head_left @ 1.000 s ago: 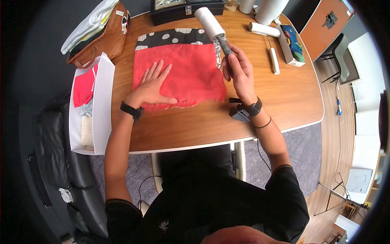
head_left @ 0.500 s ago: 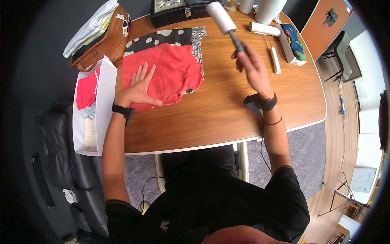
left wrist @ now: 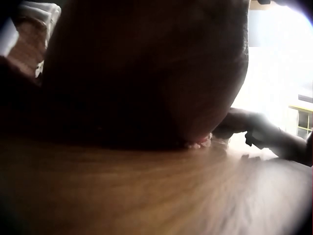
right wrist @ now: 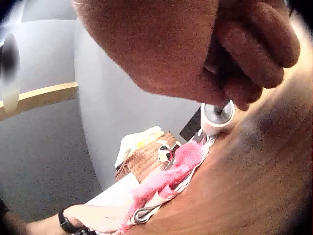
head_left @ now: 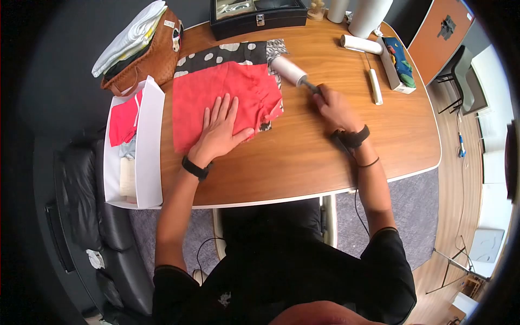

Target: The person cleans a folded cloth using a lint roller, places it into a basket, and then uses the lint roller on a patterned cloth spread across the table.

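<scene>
A red cloth [head_left: 216,86] lies on the table with a black, white-dotted band along its far side and a patterned grey strip at its right. My left hand [head_left: 221,132] rests on its near part, fingers spread. In my right hand [head_left: 337,111] I grip the dark handle of a lint roller [head_left: 288,71], fingers curled round it. The white roll overlaps the cloth's right edge in the head view. In the right wrist view the end of the roll [right wrist: 218,115] shows beyond my curled fingers [right wrist: 249,54]. My left hand [left wrist: 161,73] looms dark in the left wrist view.
Left stands a white box [head_left: 149,146] holding folded clothes, beside a brown woven basket [head_left: 154,54] with more clothes. A black case [head_left: 260,20] sits at the back. On the right lie another white roll [head_left: 361,44], a white stick-like handle [head_left: 375,86] and a box [head_left: 398,65] of dark cloth.
The cloth slid left and its right side became rumpled. The lint roller rose off to the right, then came down to the cloth's right edge. My left hand has shifted rightward on the cloth.
</scene>
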Available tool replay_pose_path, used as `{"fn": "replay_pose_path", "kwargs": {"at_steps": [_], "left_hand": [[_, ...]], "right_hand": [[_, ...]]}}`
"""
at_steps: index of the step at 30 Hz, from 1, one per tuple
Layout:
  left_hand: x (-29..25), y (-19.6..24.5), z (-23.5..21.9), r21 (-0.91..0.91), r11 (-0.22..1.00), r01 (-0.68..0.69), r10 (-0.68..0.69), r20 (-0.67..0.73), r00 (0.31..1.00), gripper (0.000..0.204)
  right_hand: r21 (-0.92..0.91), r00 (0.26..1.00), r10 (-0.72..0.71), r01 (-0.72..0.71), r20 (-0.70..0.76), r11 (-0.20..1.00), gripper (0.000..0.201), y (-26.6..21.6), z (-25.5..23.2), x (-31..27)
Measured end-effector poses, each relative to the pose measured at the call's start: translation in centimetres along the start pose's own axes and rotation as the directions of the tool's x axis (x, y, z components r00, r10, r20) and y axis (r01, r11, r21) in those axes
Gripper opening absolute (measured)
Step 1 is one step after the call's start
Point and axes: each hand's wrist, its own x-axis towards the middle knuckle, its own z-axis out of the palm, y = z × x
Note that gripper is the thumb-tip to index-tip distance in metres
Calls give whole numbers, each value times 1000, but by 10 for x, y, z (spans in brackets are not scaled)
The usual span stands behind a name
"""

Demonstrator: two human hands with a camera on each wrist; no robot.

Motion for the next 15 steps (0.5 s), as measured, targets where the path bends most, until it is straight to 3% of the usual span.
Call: {"fn": "replay_pose_path", "kwargs": {"at_steps": [4,6,10,15], "left_hand": [[-13,19,-3,11,1000,-28,26,122,992,116],[-16,28,7,-1,999,-34,34,112,993,117],[-12,37,2,-80,996,-35,37,25,999,100],[22,20,-8,-190,981,-47,29,-96,995,81]], "right_hand": [[143,991,121,-111,-63,983,49,-16,-1,0],[381,969,204,-242,137,892,65,-25,12,0],[203,980,150,-174,129,964,66,-45,23,-10],[162,968,114,-152,225,975,61,-27,28,-3]]}}
